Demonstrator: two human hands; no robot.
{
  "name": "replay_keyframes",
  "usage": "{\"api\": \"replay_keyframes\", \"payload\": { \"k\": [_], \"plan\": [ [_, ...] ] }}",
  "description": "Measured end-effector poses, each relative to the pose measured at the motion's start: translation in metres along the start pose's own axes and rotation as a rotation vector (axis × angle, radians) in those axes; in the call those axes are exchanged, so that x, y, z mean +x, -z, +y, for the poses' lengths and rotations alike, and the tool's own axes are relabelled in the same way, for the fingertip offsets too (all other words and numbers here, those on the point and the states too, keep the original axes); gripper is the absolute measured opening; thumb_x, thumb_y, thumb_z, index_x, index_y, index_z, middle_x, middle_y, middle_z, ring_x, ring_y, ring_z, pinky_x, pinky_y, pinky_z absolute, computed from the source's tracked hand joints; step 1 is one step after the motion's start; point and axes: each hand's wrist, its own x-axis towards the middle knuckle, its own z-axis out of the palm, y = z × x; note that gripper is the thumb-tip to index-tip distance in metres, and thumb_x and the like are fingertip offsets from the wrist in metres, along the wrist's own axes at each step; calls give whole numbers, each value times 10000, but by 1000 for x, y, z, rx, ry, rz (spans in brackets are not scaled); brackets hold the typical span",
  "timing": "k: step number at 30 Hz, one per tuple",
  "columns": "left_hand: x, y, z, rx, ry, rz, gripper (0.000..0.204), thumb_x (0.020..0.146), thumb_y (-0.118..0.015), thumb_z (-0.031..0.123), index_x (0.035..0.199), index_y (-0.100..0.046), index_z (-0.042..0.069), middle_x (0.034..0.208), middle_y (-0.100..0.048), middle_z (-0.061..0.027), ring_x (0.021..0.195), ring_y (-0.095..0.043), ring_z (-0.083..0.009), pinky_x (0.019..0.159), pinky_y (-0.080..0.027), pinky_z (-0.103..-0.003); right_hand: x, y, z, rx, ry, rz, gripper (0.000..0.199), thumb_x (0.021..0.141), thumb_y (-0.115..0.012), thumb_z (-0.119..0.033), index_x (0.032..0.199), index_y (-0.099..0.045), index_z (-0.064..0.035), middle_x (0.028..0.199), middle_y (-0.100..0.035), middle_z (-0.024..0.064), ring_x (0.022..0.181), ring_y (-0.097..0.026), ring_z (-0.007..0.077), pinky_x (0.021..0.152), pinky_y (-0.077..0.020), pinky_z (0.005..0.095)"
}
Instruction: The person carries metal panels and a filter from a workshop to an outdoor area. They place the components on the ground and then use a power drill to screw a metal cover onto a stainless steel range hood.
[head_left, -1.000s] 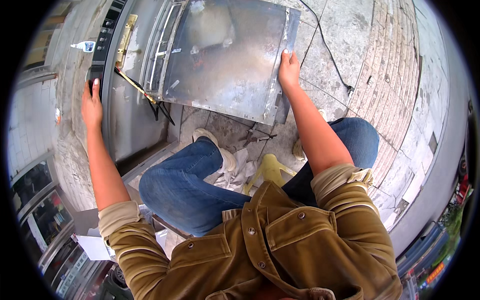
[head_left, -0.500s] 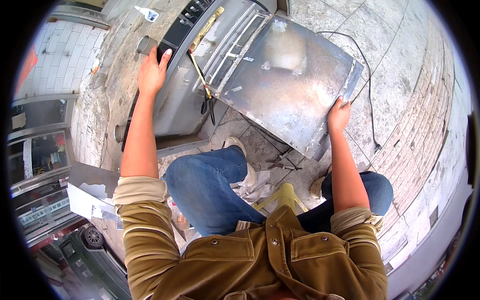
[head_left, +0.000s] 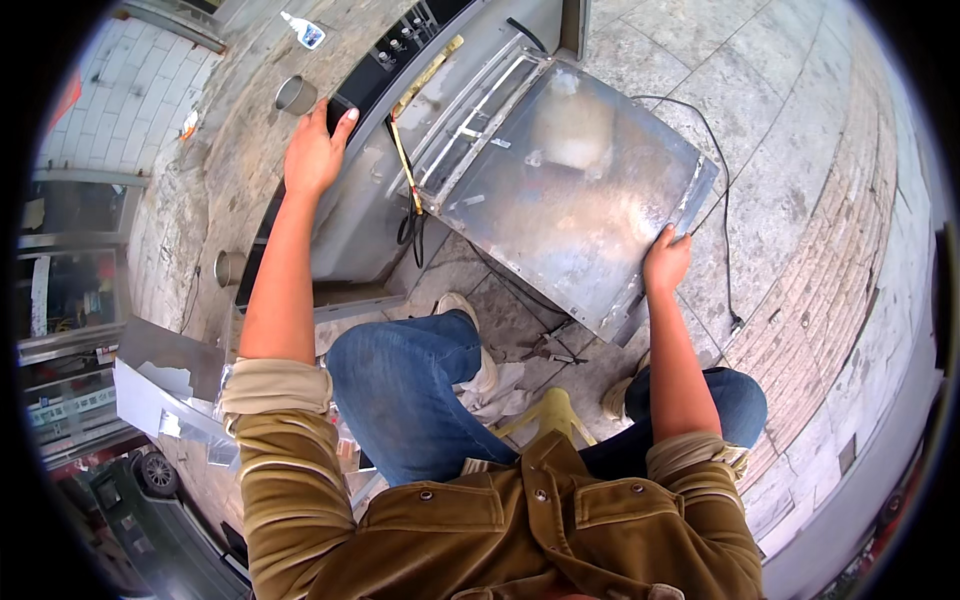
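Note:
My left hand (head_left: 317,158) grips the long black edge (head_left: 268,225) of a large grey metal appliance (head_left: 365,200) lying tipped over; its fingertips pass over the edge out of sight, and the thumb lies on top. A wide, scuffed metal panel (head_left: 560,195) extends from the appliance's right side. My right hand (head_left: 667,262) is closed around this panel's outer edge, near its front corner. Two short metal cylinders (head_left: 296,95) project from the appliance's left side, one just beyond my left hand. Yellowed tape (head_left: 428,76) and looped black wires (head_left: 411,232) run along the joint.
A black cable (head_left: 728,225) curves over the paving behind the panel. Pliers-like tools (head_left: 555,346) and a pale rag (head_left: 495,396) lie near my feet. A yellow stool (head_left: 553,412) is under me. A white spray bottle (head_left: 304,31) lies far left; an open box (head_left: 160,400) is nearer.
The whole view has turned slightly, so the panel and my right hand appear lower. Both hands keep their hold, with the right still at the panel's outer edge.

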Motion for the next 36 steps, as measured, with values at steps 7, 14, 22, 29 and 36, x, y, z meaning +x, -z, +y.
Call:
{"api": "replay_keyframes", "payload": {
  "k": [7,14,22,29,36],
  "plan": [
    [-1,2,-2,-16,-10,7,681,854,-408,572,1296,-413,54,1091,-534,-211,1023,-516,-359,854,-414,-420,-2,-5,4,37,70,72,537,885,-461,-352,1139,-449,121,890,-596,301,844,-572,452,752,-443,465],
    [-1,4,5,-28,6,-37,648,874,-393,547,1313,-397,70,1193,-502,-218,1108,-481,-354,910,-381,-401,1,2,2,-53,5,-23,535,886,-464,-362,1136,-449,111,892,-592,305,842,-574,451,738,-447,478],
    [0,-2,-6,-9,-4,12,695,849,-402,585,1280,-431,41,1138,-530,-205,1053,-513,-349,878,-410,-416,-1,-5,-2,13,16,-9,519,883,-460,-358,1192,-426,58,991,-575,294,918,-561,438,785,-440,461],
    [2,14,17,-230,-77,65,628,845,-475,495,1242,-438,10,1179,-507,-236,1057,-498,-392,898,-406,-447,30,22,-20,-55,265,182,706,771,-628,-333,1273,-354,81,1253,-440,265,1145,-439,389,943,-372,440],
    [-111,42,-41,-1349,-88,172,508,868,-566,318,1248,-450,2,1138,-559,-121,1036,-551,-227,882,-432,-292,-28,66,-113,589,611,-158,626,844,-585,-138,1339,-248,46,1340,-378,180,1055,-564,266,877,-455,326]
  ]
}}
